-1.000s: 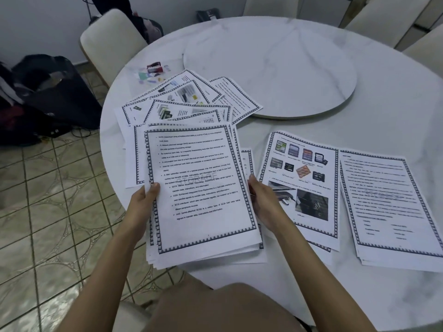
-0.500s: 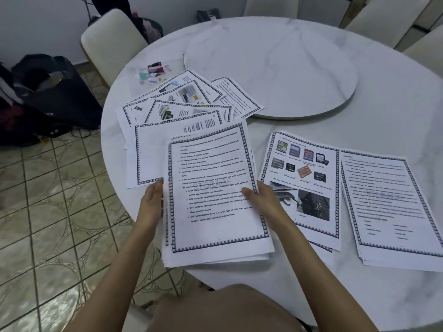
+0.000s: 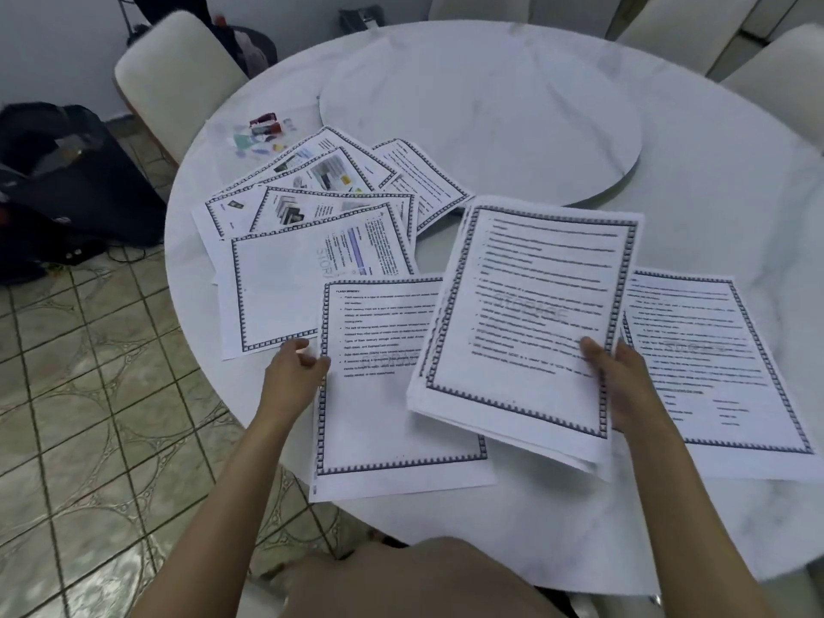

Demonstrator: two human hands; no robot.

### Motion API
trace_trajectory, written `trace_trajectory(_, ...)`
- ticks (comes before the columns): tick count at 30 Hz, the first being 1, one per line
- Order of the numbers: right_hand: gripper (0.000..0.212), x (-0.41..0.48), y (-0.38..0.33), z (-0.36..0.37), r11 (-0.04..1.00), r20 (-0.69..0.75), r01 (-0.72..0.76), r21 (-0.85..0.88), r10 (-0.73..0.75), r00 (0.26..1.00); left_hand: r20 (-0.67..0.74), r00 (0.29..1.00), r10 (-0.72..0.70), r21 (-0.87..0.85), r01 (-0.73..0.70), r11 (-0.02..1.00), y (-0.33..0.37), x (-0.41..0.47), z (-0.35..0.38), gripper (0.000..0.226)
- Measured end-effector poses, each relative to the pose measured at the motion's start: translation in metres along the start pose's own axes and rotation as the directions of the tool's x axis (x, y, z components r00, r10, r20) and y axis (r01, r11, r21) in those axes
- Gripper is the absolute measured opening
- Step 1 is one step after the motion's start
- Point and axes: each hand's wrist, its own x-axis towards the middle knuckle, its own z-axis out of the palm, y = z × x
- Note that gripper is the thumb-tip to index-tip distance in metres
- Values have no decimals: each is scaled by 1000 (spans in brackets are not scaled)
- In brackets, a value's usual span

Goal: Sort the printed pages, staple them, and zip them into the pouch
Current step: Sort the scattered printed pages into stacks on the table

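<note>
My right hand (image 3: pixel 624 381) grips a stack of bordered text pages (image 3: pixel 530 323) by its right edge and holds it tilted above the table. Under it lies another text page (image 3: pixel 383 417) near the table's front edge. My left hand (image 3: pixel 294 372) hovers at that page's left edge with loosely curled fingers, holding nothing. A further text stack (image 3: pixel 709 350) lies to the right, partly covered by the held stack. Several fanned pages (image 3: pixel 321 207) with pictures lie at the back left. A clear pouch (image 3: pixel 263 131) with colourful small items lies beyond them.
The round white marble table (image 3: pixel 669 506) carries a raised turntable (image 3: pixel 481 104) in its middle. White chairs (image 3: pixel 169 78) stand around it. Dark bags (image 3: pixel 67 180) lie on the tiled floor at the left.
My left hand has let go of the stack. My right hand has carried the stack to the right and lifted it, uncovering the text page beneath.
</note>
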Motion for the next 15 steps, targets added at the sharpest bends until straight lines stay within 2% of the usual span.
trace_trajectory(3, 100, -5, 3, -16, 997, -37, 13, 73, -10, 999, -4, 1000, -14, 79, 14, 997, 2, 3, 7, 41)
trace_trajectory(7, 62, -9, 7, -32, 987, -95, -8, 159, 24, 995, -66, 998, -8, 110, 16, 994, 8, -3, 14, 28)
trace_trajectory(9, 59, -8, 9, -41, 985, -122, -22, 173, 43, 992, -123, 991, 53, 80, -43, 996, 14, -13, 17, 23)
trace_trajectory(12, 26, -5, 5, -58, 983, -155, -19, 184, 48, 987, -260, 950, 176, 52, -168, 984, 27, -26, 10, 24)
trace_trajectory(14, 24, -5, -1, -71, 983, -159, -4, 184, 34, 987, -342, 911, 231, 17, -239, 971, 36, -33, 2, 25)
trace_trajectory(15, 31, -6, -6, -76, 982, -154, 10, 187, 20, 988, -373, 894, 248, -3, -268, 963, 42, -35, -2, 25)
